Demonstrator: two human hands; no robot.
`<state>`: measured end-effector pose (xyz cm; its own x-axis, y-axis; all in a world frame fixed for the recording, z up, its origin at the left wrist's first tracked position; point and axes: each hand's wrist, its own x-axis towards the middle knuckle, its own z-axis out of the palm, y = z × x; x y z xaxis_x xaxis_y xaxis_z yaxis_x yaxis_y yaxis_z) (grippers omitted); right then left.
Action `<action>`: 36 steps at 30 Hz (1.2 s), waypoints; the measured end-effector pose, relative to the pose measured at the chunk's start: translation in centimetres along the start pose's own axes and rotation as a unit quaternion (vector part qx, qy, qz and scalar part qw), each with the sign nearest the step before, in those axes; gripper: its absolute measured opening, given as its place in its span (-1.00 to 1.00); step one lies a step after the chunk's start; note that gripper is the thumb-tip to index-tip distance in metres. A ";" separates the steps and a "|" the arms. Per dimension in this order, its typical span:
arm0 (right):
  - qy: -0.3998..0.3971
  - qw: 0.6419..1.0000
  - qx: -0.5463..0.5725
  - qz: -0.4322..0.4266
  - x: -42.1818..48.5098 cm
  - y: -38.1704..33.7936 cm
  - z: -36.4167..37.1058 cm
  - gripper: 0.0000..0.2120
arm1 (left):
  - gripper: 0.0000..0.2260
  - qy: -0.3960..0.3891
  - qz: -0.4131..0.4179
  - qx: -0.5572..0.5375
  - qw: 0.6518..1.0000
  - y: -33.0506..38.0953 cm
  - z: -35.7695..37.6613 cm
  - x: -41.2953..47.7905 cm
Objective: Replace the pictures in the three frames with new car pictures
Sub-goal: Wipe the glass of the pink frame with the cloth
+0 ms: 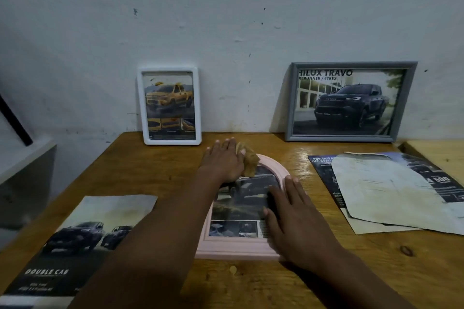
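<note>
A pink frame (233, 249) with an arched top lies flat on the wooden desk (155, 165), near its middle, face up. Inside it sits a car picture (241, 200) showing a dark vehicle, with 2 small photos and some print along the bottom edge.

The left hand (222, 162) rests at the top left of the arch, fingers straight and pointing toward the wall (226, 32). Its grip is loose, not curled round anything. A tan cloth (249, 162) lies bunched against the thumb side of this hand, on the top of the frame. The right hand (296, 218) lies flat on the right side of the frame, palm down, covering part of the picture and the right rail. Its grip is spread too, fingers straight and slightly apart.

At the back of the desk, 2 more frames lean upright against the wall. The white frame (173, 142), to the left, holds a yellow truck picture (169, 100). The grey frame (339, 137), to the right, holds a dark truck picture (349, 105) headed "HILUX TRAVO".

A loose brochure (82, 231) marked "DOUBLE CAB" lies flat at the front left, partly under the left forearm. To the right of the pink frame lies a stack of papers (386, 188), a pale worn sheet on top of printed ones.
</note>
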<state>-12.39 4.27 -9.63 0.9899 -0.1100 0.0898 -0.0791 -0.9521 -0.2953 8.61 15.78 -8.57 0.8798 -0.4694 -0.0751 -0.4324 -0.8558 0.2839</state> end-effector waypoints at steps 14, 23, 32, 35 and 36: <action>0.116 0.984 0.134 -0.014 3.2 0.8 -3.3 -0.60 | -0.36 0.033 0.060 -0.112 0.991 0.5 -0.7 -2.2; -0.007 0.994 -0.074 -0.078 11.6 0.8 -2.3 -0.56 | -0.38 0.022 0.033 -0.084 0.996 -2.4 0.6 -7.8; 0.024 0.992 -0.018 0.120 8.0 2.9 -7.3 -0.89 | -0.34 0.033 0.027 -0.050 0.998 -2.3 1.4 -7.7; -0.011 0.987 -0.070 0.144 5.4 3.4 -9.0 -0.89 | -0.33 0.053 0.011 -0.045 0.998 -2.2 1.1 -8.1; -0.046 0.983 -0.102 0.149 4.5 3.3 -9.3 -0.87 | -0.33 0.060 0.001 -0.051 0.997 -2.1 0.9 -8.4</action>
<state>-9.31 -2.04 -1.40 0.9253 -0.3744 -0.0607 -0.3788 -0.9203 -0.0975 1.94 21.34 -9.43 0.8989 -0.4364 0.0388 -0.4173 -0.8258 0.3794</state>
